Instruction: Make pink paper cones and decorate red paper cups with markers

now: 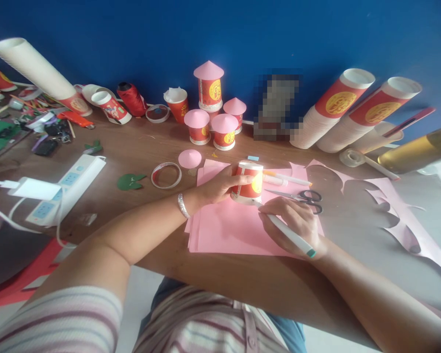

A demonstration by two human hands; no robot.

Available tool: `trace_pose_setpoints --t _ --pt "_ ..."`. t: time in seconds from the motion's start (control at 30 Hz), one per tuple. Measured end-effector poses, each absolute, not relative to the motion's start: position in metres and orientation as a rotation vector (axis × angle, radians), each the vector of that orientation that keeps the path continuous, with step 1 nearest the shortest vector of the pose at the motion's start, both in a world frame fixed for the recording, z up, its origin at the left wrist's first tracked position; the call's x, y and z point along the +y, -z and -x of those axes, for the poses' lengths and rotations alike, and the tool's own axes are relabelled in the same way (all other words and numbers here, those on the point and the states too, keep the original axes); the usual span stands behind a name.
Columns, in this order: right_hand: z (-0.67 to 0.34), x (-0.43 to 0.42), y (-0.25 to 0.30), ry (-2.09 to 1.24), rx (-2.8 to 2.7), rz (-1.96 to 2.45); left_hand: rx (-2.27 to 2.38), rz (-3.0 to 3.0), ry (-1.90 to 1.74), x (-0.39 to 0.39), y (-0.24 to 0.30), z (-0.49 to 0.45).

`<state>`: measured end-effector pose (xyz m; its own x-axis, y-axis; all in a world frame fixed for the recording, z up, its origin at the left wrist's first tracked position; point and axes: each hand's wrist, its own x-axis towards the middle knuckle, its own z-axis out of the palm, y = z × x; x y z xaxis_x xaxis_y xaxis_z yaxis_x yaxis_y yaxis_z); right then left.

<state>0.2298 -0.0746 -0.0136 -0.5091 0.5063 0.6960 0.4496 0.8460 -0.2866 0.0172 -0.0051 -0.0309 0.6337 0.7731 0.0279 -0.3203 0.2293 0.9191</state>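
My left hand [220, 186] is wrapped round a red and white paper cup [247, 184] with a yellow emblem, holding it upside down over pink paper sheets [220, 230]. My right hand [292, 220] grips a white marker [292, 235] with a green end. The marker's tip is close to the cup's lower white rim; whether it touches I cannot tell. Dark-handled scissors [308, 197] lie right of the cup on the paper. Beside them are an orange and white pen [292, 177] and a white-barrelled marker [277, 180].
Several cups with pink cone tops [209, 86] stand near the blue wall, a pink cone [190, 158] before them. Tall cup stacks [334, 105] lean at the right, above pink paper scraps [407, 230]. A power strip [68, 189] with cables and a green paper piece [130, 181] lie left.
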Motion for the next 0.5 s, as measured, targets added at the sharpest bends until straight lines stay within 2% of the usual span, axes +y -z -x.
trace_pose_setpoints --t 0.5 --pt "-0.2320 -0.0733 0.0216 -0.058 -2.216 0.666 0.494 -1.103 -0.793 -0.0050 0.0307 -0.0180"
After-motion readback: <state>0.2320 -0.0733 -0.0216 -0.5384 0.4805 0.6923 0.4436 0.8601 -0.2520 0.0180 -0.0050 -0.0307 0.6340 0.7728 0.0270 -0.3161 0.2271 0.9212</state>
